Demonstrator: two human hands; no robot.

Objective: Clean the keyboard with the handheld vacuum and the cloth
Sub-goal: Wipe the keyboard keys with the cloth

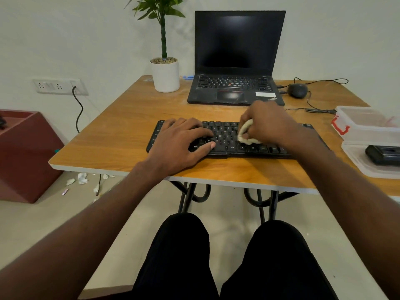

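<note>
Wood-top table [121, 135] by white wall: L hand [179, 144] flat on black keyboard [225, 137]; R hand [268, 124] grips cream cloth [244, 132].

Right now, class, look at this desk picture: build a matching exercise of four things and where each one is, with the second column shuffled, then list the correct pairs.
Things:
1. cloth
2. left hand
3. mouse
4. potted plant

Places:
A. left of the laptop
B. bunched in the right hand
C. right of the laptop
D. flat on the keyboard's left part

Pairs: 1-B, 2-D, 3-C, 4-A
</note>
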